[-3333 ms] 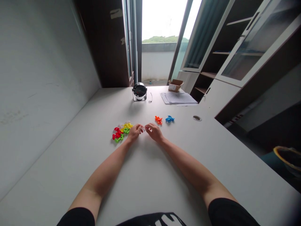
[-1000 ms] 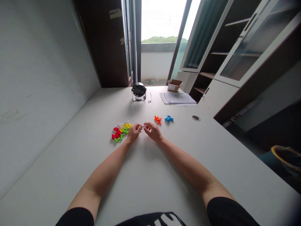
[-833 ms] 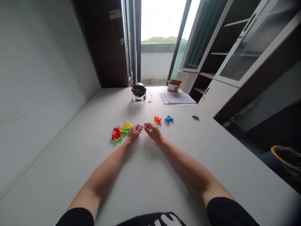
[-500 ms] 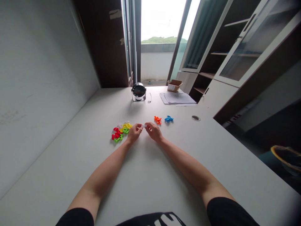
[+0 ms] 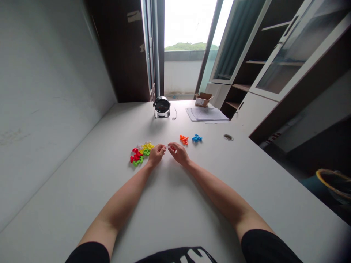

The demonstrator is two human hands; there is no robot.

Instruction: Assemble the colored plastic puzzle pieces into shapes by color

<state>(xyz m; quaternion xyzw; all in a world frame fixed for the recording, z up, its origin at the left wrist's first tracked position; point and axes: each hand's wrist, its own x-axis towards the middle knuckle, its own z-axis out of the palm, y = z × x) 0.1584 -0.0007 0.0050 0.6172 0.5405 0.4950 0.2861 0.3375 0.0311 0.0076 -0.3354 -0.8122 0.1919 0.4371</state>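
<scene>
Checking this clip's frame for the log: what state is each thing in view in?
Left hand: pinching the pale plastic piece
Pale plastic piece: held up between both hands
Right hand: pinching the same piece
Multicoloured plastic pieces: loosely heaped
Orange plastic pieces: lying apart from the heap
Blue plastic pieces: lying apart from the heap
Cardboard box: flaps open
Glass cabinet door: swung open

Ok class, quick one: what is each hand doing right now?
Left hand: closed, pinching a small white piece.
Right hand: beside it, cannot tell if gripping it.
</scene>
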